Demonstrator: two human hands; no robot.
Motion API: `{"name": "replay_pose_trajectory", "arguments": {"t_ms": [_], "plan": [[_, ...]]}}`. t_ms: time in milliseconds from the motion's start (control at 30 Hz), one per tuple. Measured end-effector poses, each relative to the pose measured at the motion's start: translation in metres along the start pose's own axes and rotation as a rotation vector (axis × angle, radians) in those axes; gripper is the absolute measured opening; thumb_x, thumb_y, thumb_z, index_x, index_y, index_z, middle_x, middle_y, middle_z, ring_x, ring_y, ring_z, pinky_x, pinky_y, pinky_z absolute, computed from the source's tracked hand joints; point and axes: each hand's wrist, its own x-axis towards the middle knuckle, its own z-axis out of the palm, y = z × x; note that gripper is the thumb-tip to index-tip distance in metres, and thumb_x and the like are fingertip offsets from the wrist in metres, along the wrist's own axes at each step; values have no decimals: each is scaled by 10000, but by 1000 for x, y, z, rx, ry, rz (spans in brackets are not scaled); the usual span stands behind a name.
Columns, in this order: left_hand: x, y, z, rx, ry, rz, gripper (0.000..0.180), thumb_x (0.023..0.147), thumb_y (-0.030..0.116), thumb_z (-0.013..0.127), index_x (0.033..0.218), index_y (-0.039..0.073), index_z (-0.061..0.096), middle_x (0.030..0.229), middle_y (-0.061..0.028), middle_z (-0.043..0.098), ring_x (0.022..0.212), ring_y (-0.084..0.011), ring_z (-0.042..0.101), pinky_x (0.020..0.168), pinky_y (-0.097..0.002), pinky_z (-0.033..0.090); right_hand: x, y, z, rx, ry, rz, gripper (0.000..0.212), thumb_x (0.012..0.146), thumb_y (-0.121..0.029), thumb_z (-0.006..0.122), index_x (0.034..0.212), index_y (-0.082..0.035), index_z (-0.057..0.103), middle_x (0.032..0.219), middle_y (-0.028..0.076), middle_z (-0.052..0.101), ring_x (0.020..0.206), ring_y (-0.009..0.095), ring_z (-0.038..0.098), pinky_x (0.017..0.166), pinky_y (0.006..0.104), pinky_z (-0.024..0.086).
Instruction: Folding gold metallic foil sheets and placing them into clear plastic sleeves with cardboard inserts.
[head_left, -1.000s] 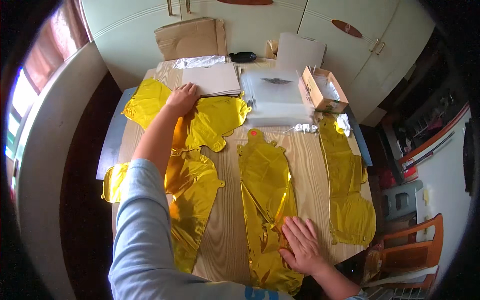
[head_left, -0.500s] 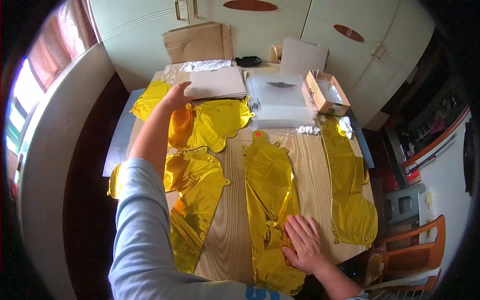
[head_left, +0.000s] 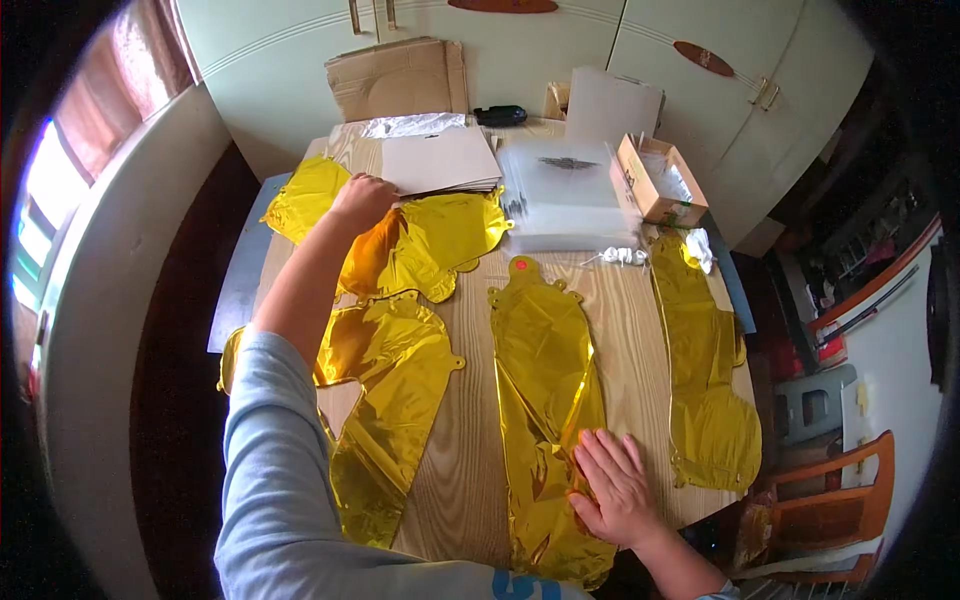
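Observation:
My right hand (head_left: 615, 487) lies with fingers stretched on the lower part of a gold foil balloon (head_left: 543, 350), pressing its creased right edge against the table. This balloon is flat, long, with small tabs at its far end and a red dot on the top tab. Far left, my left hand (head_left: 366, 198) is over another gold foil balloon (head_left: 440, 232), beside the left corner of a stack of grey cardboard sheets (head_left: 440, 160). Its fingers are curled down; what they hold, if anything, is hidden. My left forearm covers part of a third gold foil balloon (head_left: 400, 360).
Another gold foil balloon (head_left: 700, 370) lies along the right edge. Clear plastic bags (head_left: 560, 190), a small open carton (head_left: 665, 180) and a bundle of white string (head_left: 622, 257) sit at the back. A wooden chair (head_left: 840, 500) stands right of the wooden table (head_left: 450, 490).
My left hand has gone from fingers apart to curled, drawing slightly down beside the cardboard stack. My right hand keeps its place on the balloon. The view has shifted slightly.

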Motion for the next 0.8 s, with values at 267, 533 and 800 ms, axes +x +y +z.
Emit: {"name": "replay_pose_trajectory", "arguments": {"t_ms": [267, 533, 800], "plan": [[1, 1, -4, 110, 22, 33, 217, 950, 284, 579, 949, 121, 723, 1005, -90, 720, 1025, -257, 676, 967, -415, 487, 0, 1, 0, -12, 0, -15, 610, 941, -379, 618, 1418, -11, 520, 1550, 152, 435, 1461, 333, 363, 1203, 565, 206], [4, 3, -2, 169, 39, 45, 162, 912, 131, 545, 940, 108, 703, 985, -84, 722, 1003, -257, 682, 1004, -414, 469, 2, -1, -3, -15, -6, -17, 612, 938, -364, 625, 1407, 13, 519, 1525, 180, 459, 1440, 356, 388, 1193, 556, 226], [4, 15, -7, 176, 151, -40, 110, 883, 108, 565, 927, 96, 666, 970, -91, 717, 972, -274, 687, 1086, -485, 417, 2, -1, -4, -16, 1, -23, 605, 939, -356, 624, 1401, 22, 524, 1516, 187, 469, 1432, 364, 397, 1189, 554, 233]]}}
